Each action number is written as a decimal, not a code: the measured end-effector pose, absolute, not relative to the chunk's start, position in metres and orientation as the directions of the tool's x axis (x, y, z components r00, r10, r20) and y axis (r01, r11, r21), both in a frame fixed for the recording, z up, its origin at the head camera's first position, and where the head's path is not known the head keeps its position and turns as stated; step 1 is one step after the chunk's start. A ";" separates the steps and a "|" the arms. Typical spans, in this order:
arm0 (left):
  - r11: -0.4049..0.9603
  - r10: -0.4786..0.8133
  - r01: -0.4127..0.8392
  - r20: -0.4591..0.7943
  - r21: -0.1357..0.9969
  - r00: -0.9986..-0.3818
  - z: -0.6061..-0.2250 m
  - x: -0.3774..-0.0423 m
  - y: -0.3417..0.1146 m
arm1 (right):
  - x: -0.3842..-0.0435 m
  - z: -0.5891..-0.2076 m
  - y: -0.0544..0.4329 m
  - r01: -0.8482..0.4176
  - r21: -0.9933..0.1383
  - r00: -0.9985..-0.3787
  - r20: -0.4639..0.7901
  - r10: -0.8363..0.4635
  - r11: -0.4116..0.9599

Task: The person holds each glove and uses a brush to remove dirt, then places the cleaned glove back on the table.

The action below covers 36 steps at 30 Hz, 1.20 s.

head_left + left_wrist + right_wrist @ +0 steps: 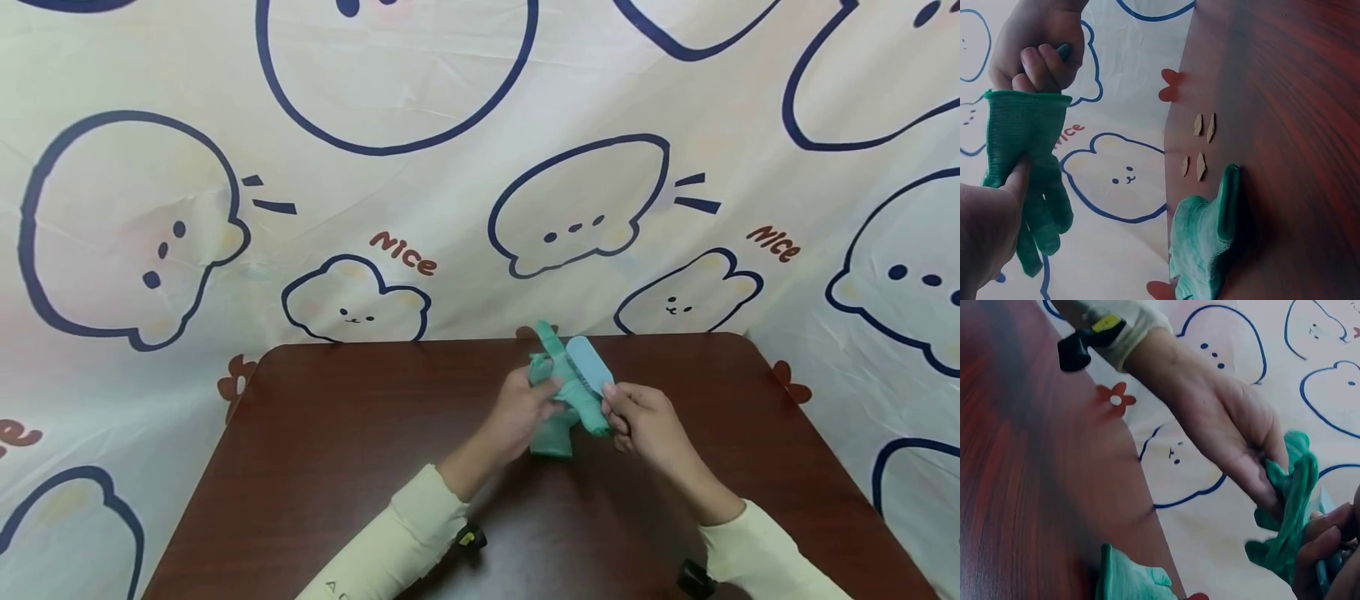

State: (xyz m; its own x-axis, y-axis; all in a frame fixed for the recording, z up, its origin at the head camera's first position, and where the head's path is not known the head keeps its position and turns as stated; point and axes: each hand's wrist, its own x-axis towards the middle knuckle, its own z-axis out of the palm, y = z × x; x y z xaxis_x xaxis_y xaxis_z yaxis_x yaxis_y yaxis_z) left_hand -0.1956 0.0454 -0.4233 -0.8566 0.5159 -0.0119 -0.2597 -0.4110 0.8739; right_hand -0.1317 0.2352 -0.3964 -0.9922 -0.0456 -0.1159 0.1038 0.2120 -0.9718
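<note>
My left hand [521,408] grips a green knit glove [582,405] over the table, thumb pressed on its side in the left wrist view. The glove's fingers point down there, its cuff [1029,95] uppermost. My right hand [648,421] holds a light-blue brush [590,364] by its handle, fingers curled round it. The brush's flat back faces up, and its dark bristles lie against the glove. Below the hands a second green glove [1200,244] rests on the table, partly hidden in the head view by the held one.
Several small tan leaf-shaped pieces [1201,167] lie on the dark brown wooden table [360,433] near the second glove. A pale cloth [450,192] with cartoon outlines hangs behind the table and down its sides.
</note>
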 end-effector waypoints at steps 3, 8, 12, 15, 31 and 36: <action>-0.420 0.516 -0.274 -0.020 0.865 -0.856 -0.424 -0.195 0.044 | -0.133 -0.397 0.237 0.107 -0.978 -0.992 -0.119 -0.052 0.181; -0.420 0.520 -0.278 -0.021 0.864 -0.854 -0.424 -0.195 0.043 | -0.135 -0.396 0.239 0.116 -0.980 -0.991 -0.124 -0.044 0.160; -0.414 0.500 -0.279 -0.039 0.867 -0.865 -0.422 -0.196 0.040 | -0.139 -0.396 0.247 0.096 -0.964 -0.995 -0.093 0.022 0.250; -0.402 0.480 -0.279 -0.059 0.872 -0.875 -0.420 -0.198 0.032 | -0.142 -0.397 0.261 0.093 -0.945 -0.994 -0.069 0.087 0.313; -0.286 0.541 -0.193 -0.008 0.939 -0.841 -0.414 -0.197 0.019 | -0.134 -0.394 0.224 0.022 -0.953 -0.978 -0.083 -0.191 0.302; -0.232 0.524 -0.170 -0.024 0.958 -0.851 -0.412 -0.193 0.013 | -0.133 -0.394 0.224 0.035 -0.946 -0.985 -0.088 -0.151 0.321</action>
